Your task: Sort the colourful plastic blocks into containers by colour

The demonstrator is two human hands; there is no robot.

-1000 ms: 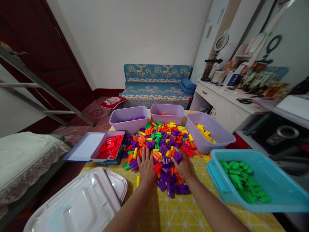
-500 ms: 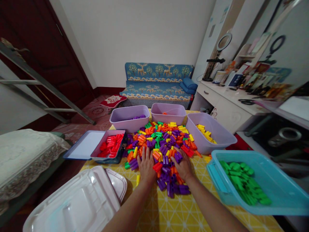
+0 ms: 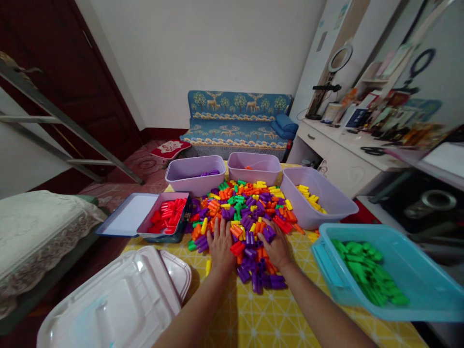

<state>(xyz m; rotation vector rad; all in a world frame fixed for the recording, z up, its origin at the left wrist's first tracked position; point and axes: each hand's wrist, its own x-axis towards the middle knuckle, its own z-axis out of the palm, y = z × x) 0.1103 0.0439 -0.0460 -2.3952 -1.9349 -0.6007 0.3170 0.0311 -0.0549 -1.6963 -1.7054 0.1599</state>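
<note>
A mixed pile of small plastic tube-shaped pieces (image 3: 250,212) in purple, orange, yellow, green and red spreads over the table. At its left near side, my left hand (image 3: 220,249) lies with fingers spread, touching the pieces and holding none. My right hand (image 3: 277,249) rests against the right near side, thumb and fingers apart. A cluster of purple pieces (image 3: 268,234) sits at its thumb and fingertips; I see no firm grip on it. Between the hands lie more purple, orange and red pieces. A single yellow piece (image 3: 208,267) is beside my left wrist.
Lilac bins (image 3: 195,183) (image 3: 253,175) (image 3: 315,212) stand behind the pile, holding purple, a little orange, and yellow pieces. Left is an open tin (image 3: 159,238) of red pieces; right, a teal bin (image 3: 333,285) of green ones. White lids (image 3: 108,299) lie front left on the yellow tablecloth (image 3: 253,319).
The camera view has shifted very slightly. Both hands stay in nearly the same place against the pile, and the pieces look unchanged.
</note>
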